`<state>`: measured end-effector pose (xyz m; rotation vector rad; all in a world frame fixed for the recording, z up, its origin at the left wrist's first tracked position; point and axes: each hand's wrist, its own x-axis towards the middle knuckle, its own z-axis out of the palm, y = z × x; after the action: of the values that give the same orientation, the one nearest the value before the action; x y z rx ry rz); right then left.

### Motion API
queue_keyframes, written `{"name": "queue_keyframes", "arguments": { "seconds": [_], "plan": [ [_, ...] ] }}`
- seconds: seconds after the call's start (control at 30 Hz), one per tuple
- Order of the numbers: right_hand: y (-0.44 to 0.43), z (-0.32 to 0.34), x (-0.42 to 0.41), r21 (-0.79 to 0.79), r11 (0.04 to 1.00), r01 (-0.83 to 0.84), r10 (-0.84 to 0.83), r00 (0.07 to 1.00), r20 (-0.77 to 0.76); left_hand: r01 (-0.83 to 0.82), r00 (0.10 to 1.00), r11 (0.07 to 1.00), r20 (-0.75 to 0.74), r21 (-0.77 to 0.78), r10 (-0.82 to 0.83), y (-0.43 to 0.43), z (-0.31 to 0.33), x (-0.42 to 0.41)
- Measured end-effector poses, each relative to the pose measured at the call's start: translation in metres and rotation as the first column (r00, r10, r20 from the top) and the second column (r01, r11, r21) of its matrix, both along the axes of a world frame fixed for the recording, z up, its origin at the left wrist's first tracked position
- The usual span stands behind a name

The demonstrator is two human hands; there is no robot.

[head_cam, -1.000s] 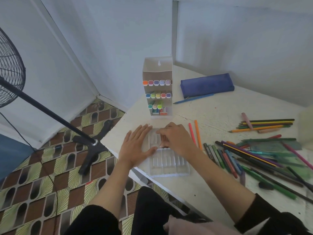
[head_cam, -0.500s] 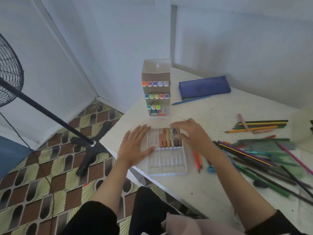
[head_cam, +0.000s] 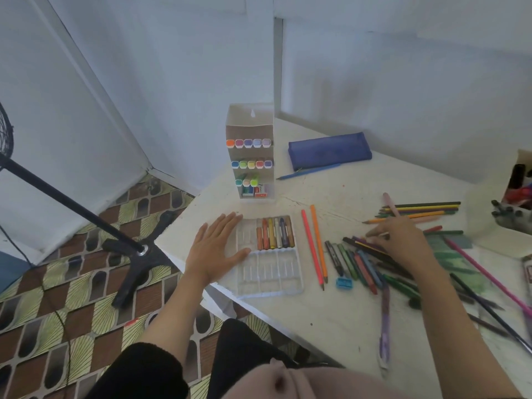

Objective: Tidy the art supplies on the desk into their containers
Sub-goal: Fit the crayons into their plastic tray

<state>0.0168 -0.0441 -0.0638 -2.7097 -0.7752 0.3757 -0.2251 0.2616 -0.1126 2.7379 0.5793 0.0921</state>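
Note:
A clear plastic crayon tray point(head_cam: 269, 279) lies near the desk's front left edge, with several crayons point(head_cam: 275, 233) in its upper right slots. My left hand point(head_cam: 217, 249) lies flat with spread fingers on the tray's left side. My right hand point(head_cam: 398, 240) reaches over a heap of crayons and coloured pencils point(head_cam: 361, 262) to the right, fingertips down on them; whether it holds one is hidden. Two orange pencils point(head_cam: 315, 244) lie beside the tray.
A tall marker box point(head_cam: 250, 122) stands behind the tray. A blue pencil case point(head_cam: 329, 151) and blue pencil point(head_cam: 308, 171) lie at the back. More pencils point(head_cam: 420, 210), a blue sharpener point(head_cam: 343, 283), a purple pen point(head_cam: 385, 318) and a box point(head_cam: 495, 197) at far right. Fan stand point(head_cam: 138, 249) on floor.
My right hand left the tray, uncovering the crayons in it, and moved right onto the heap of loose crayons and pencils. My left hand stayed on the tray.

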Motion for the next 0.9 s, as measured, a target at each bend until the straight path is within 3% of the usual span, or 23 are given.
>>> {"name": "queue_keyframes", "arguments": {
  "seconds": [0.13, 0.33, 0.7, 0.9],
  "plan": [
    [0.006, 0.011, -0.011, -0.065, 0.998, -0.026, 0.031, 0.996, 0.080, 0.000, 1.000, 1.000, -0.011, 0.003, 0.000, 0.000, 0.001, 0.000],
    [0.015, 0.027, -0.024, -0.114, 0.993, 0.022, -0.024, 1.000, -0.012, -0.003, 1.000, 1.000, 0.005, 0.000, 0.003, 0.001, -0.001, 0.000],
    [0.018, 0.018, -0.024, 0.150, 0.985, 0.088, -0.079, 0.995, -0.068, 0.005, 1.000, 1.000, -0.006, 0.003, -0.005, 0.001, 0.000, 0.000],
    [0.020, 0.012, -0.021, 0.209, 0.975, 0.071, -0.053, 0.994, -0.090, 0.005, 1.000, 1.000, -0.009, -0.004, -0.005, 0.001, 0.000, 0.000]
  ]
}}
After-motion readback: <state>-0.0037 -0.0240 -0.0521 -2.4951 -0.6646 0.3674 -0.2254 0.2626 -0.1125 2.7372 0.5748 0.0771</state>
